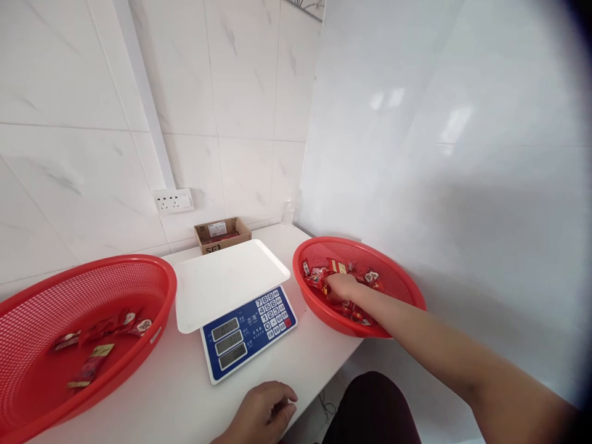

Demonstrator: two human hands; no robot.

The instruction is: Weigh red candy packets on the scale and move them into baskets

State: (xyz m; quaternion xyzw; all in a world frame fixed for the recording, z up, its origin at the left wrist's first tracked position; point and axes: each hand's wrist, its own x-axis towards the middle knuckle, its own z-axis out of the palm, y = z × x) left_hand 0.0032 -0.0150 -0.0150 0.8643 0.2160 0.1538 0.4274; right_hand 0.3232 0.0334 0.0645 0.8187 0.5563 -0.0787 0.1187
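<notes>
My right hand [343,287] reaches down into the right red plastic basket [411,290], among small red-wrapped packets [371,275]. Its fingers are hidden by the hand itself and the packets, so I cannot see whether they grip one. My left hand [266,410] rests at the table's front edge, loosely curled, with a gap between thumb and forefinger and nothing in it. Beyond it stands a digital scale [250,333] with a bare white weighing tray [231,280]; its displays appear to read zeros.
On the left is a larger red basket [169,283] with several red packets [92,364] inside. Behind the scale stands an open cardboard box [224,234]. A clear container [288,211] is in the corner. A socket strip [174,200] is fixed to the tiled wall.
</notes>
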